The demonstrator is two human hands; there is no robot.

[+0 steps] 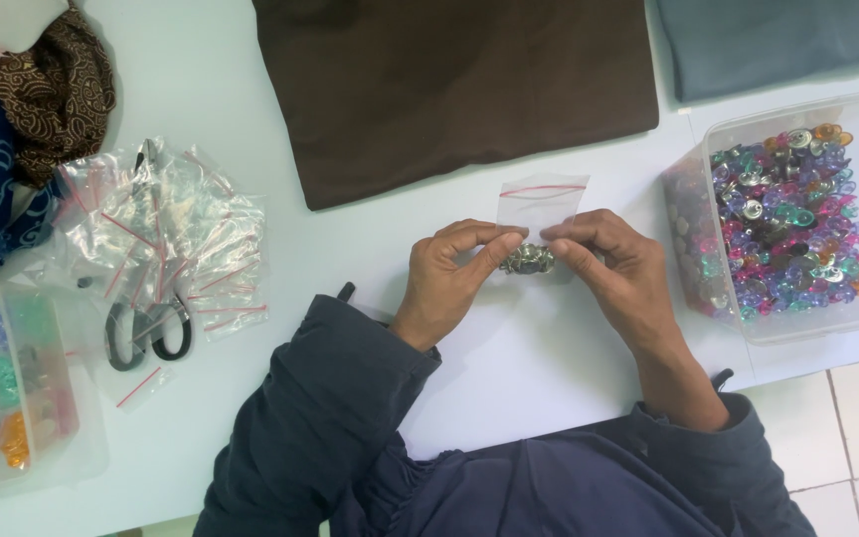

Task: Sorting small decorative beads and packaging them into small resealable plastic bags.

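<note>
A small clear zip bag (pixel 539 202) with a red seal line is held between both my hands above the white table (pixel 509 348). Its lower part is packed with small silvery metal pieces (pixel 528 261). My left hand (pixel 449 278) pinches the bag's left side with thumb and fingers. On the other side my right hand (pixel 613 268) pinches it the same way. The fingertips of both hands almost meet over the metal pieces.
A clear plastic tub (pixel 708 298) of colourful pins and metal bits stands at the right. A pile of empty zip bags (pixel 166 224) with black scissors (pixel 146 333) lies left. Brown cloth (pixel 449 89) and grey cloth (pixel 777 40) lie at the back; patterned fabrics (pixel 32 109) and a lidded box (pixel 12 398) at far left.
</note>
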